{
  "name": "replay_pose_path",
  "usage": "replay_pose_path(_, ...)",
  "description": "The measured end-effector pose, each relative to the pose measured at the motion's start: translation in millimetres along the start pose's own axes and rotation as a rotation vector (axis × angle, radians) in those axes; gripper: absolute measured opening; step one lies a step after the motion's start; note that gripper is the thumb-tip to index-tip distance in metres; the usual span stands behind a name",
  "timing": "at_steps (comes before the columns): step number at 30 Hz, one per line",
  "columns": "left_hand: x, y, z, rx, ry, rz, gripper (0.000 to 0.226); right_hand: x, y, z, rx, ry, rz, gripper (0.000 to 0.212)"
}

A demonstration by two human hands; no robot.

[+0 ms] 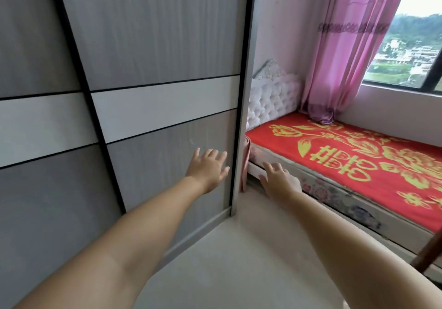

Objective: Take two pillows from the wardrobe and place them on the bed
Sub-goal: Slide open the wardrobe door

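A grey wardrobe (148,45) with sliding doors fills the left half of the view; both doors are closed and no pillow shows. My left hand (208,168) reaches out with fingers spread, close to the lower right panel of the right door, near its edge. My right hand (279,179) is stretched forward, open and empty, in front of the near corner of the bed (358,163). The bed stands to the right, covered by a red blanket with a yellow pattern, and has a white tufted headboard (270,98).
A pink curtain (346,53) hangs by the window (416,43) behind the bed. A narrow gap lies between the wardrobe's right side and the bed. Pale floor (239,261) runs in front. A dark wooden rod (428,253) crosses the lower right corner.
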State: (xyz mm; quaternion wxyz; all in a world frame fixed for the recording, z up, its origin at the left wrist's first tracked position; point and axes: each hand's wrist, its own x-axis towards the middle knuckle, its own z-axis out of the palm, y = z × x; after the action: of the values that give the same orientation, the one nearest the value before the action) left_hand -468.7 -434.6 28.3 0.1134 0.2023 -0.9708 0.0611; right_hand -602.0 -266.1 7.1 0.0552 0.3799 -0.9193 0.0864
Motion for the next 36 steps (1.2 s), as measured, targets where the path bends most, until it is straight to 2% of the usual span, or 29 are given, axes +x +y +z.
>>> replay_pose_path(6,112.6,-45.1,29.7,0.015,-0.001,-0.024,0.055,122.1,-8.8,24.5,0.021,-0.032,-0.034,0.045)
replay_pose_path(11,220.8,-88.0,51.7,0.050,0.035,0.028,0.055,230.4,-19.4,44.1,0.020,0.002,-0.075,0.049)
replay_pose_path(15,320.0,-121.7,52.6,0.047,0.047,0.112,0.054,322.9,-22.9,40.7,0.065,0.039,-0.018,0.050)
replay_pose_path(19,416.0,-147.5,47.2,0.163,0.114,0.248,0.053,404.0,-27.1,44.0,0.131,0.100,0.053,0.051)
replay_pose_path(27,538.5,-145.0,81.8,0.374,0.114,0.457,0.045,527.4,-23.9,84.6,0.391,0.021,0.175,0.055)
replay_pose_path(32,608.4,-156.2,91.6,0.478,0.142,0.475,0.048,621.2,-15.4,94.3,0.634,-0.049,0.230,0.063)
replay_pose_path(36,663.5,-162.6,93.0,0.680,0.116,0.549,0.049,675.8,-11.9,112.6,0.823,-0.107,0.324,0.071)
